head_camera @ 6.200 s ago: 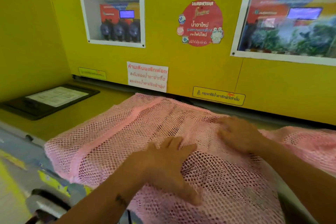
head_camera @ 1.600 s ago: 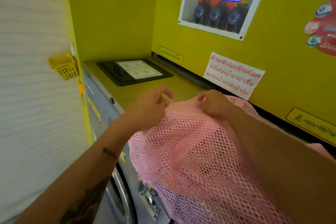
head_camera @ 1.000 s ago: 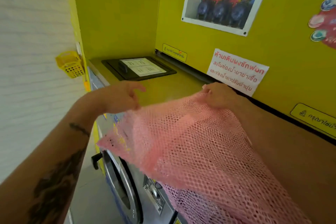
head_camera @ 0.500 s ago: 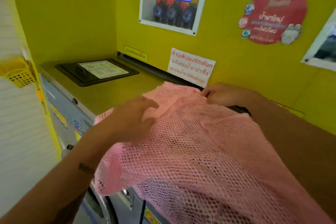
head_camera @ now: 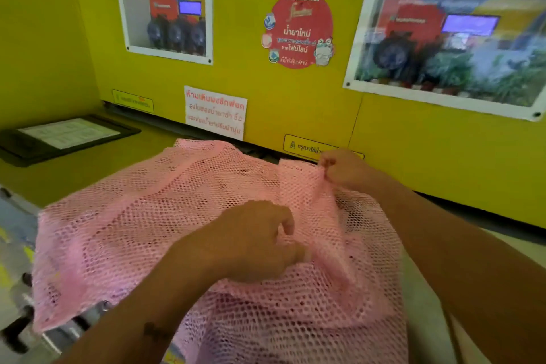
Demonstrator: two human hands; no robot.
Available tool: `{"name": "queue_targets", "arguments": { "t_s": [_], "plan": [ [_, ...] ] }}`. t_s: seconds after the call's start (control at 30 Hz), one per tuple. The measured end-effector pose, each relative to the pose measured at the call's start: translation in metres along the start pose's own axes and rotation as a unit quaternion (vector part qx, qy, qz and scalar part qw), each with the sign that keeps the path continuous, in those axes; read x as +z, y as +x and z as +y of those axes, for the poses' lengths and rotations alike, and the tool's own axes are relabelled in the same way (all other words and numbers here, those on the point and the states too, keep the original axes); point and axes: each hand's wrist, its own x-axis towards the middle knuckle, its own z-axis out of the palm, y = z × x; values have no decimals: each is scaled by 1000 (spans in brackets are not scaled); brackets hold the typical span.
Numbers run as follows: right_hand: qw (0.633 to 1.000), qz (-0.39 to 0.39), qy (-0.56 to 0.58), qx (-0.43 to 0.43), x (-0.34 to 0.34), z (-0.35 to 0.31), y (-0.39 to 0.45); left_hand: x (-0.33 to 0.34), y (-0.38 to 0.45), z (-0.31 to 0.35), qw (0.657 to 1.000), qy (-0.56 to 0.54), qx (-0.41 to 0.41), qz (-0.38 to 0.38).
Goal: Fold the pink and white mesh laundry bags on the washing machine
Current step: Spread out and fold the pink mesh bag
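Note:
A pink mesh laundry bag [head_camera: 124, 233] lies spread over the yellow top of the washing machine [head_camera: 97, 168], with its left and near edges hanging over the front. My right hand [head_camera: 345, 168] pinches a raised fold of the mesh at the back, close to the wall. My left hand [head_camera: 254, 242] sits in the middle of the bag and grips the same fold lower down. A ridge of mesh runs between the two hands. No white bag shows.
A black framed instruction panel [head_camera: 62, 136] lies on the machine top at the far left. The yellow back wall [head_camera: 266, 103] stands right behind the bag, with a white notice [head_camera: 215, 112], a red round sticker [head_camera: 298, 29] and two framed windows.
The bag's left end, lifted by both hands a second ago, has been carried right and laid over the rest. Both hands have shifted right along the mesh and now grip a fold.

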Motion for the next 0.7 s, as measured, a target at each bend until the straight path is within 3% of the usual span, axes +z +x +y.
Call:
{"name": "queue_targets", "arguments": {
  "t_s": [0.1, 0.17, 0.3, 0.37, 0.5, 0.53, 0.63, 0.7],
  "plan": [
    [995, -57, -56, 51, -33, 46, -16, 6, -8, 23, 999, 28, 15, 31],
    [990, -86, -52, 97, -50, 74, -24, 13, -11, 38, 1000, -4, 21, 6],
    [978, -24, 149, 147, -55, 89, -34, 36, -8, 63, 999, 0, 7, -41],
    [984, -28, 138, 106, -51, 79, -37, 48, -5, 74, 999, 19, 1, -33],
    [979, -202, -6, -5, -44, 42, -60, 58, 9, 81, 996, 47, -3, 73],
    [977, -209, -35, -38, -40, 35, -64, 56, 12, 78, 993, 41, -18, 107],
    [985, -125, -25, -117, -33, 22, -70, 50, 15, 71, 983, 70, -47, 163],
    [978, -133, -12, -160, -33, 18, -71, 52, 14, 73, 975, 102, -64, 188]
  ]
}}
